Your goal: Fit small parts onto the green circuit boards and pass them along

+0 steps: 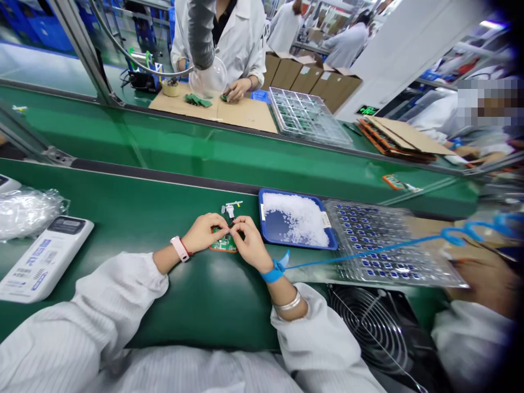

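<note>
A small green circuit board (223, 244) lies on the green table (135, 218) in front of me. My left hand (203, 231) is closed in a pinch at the board's upper left edge. My right hand (249, 241) is closed too, its fingertips meeting the left ones over the board's top; what they pinch is too small to name. A small white and metal part (230, 209) lies just beyond the fingers. A blue strap (273, 271) with a coiled blue cord (409, 243) wraps my right wrist.
A blue tray (268, 229) of small white bits sits right of my hands, then a clear blister tray (393, 245) of blue parts. A white device (41, 256) and plastic bag (24, 210) lie left. A fan grille (372, 327) sits lower right. A co-worker's hand (237, 89) works across the belt.
</note>
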A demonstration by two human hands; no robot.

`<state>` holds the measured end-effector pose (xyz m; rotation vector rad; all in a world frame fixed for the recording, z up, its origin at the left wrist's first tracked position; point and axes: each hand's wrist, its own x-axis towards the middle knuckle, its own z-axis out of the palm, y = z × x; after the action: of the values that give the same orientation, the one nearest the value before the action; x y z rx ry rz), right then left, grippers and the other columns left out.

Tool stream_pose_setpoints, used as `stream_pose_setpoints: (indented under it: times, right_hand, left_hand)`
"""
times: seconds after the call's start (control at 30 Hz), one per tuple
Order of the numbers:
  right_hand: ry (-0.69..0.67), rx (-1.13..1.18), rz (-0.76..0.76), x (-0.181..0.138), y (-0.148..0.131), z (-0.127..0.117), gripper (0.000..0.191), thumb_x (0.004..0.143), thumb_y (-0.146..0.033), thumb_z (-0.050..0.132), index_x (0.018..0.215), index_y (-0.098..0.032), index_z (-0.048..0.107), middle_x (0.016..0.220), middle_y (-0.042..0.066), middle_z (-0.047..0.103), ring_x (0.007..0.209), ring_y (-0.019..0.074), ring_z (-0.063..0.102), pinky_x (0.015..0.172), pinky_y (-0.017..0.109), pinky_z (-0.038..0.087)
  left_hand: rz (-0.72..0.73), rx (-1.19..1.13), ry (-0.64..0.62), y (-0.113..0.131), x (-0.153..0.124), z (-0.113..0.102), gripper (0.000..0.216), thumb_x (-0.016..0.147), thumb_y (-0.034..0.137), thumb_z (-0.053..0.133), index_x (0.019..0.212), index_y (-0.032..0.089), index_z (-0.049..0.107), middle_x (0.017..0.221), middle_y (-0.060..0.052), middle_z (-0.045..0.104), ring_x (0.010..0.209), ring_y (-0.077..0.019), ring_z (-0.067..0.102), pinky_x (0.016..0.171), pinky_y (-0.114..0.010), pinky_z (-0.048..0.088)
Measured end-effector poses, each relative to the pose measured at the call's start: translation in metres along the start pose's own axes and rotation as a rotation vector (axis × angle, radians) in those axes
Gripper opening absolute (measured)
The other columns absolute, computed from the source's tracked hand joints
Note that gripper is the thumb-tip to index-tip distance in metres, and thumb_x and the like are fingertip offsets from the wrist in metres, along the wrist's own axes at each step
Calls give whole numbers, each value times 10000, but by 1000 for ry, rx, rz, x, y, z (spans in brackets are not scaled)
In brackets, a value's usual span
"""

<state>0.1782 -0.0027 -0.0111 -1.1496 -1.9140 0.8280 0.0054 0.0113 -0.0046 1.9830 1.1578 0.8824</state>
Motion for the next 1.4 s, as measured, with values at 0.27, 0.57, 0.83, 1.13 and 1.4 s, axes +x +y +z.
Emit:
stream_pose_setpoints:
  times: [0.27,0.57,0.83,1.13,1.4]
  right_hand:
    - [-54,-27,91,2,1,2,131,823,-165,476,699,-185,514,884,63,472,855,180,504,774,341,454]
    - [-43,-18,110,4,3,3,145,786,-152,480,648,-189,505,847,48,480,792,160,506,687,304,454]
    - [343,36,9,7,-1,-40,108,824,-249,508,752,-191,566,896,57,521,847,170,523,715,307,448]
    - [472,16,62,13,23,-53,170,833,-314,501,722,-196,552,869,62,536,827,186,514,678,318,439]
    - [436,-31,54,15,26,-52,207,861,-325,485,710,-197,546,836,60,544,776,192,529,665,331,433]
  left_hand:
    - [-74,30,-63,-1,4,0,93,749,144,620,686,157,687,813,-25,676,766,-140,627,724,-252,467]
    - [-119,113,-91,1,7,-4,92,747,138,602,677,155,660,811,-30,671,778,-156,620,746,-274,463]
    - [102,366,-172,4,-22,-14,771,644,552,720,1293,216,473,1148,-99,622,1082,-297,555,991,-466,356]
    - [-97,123,298,3,117,-80,699,685,515,699,1227,154,446,973,-98,681,906,-223,647,796,-340,492]
    - [-2,419,371,-61,170,-81,682,688,510,710,1201,127,472,1102,-144,641,1023,-284,614,905,-409,472]
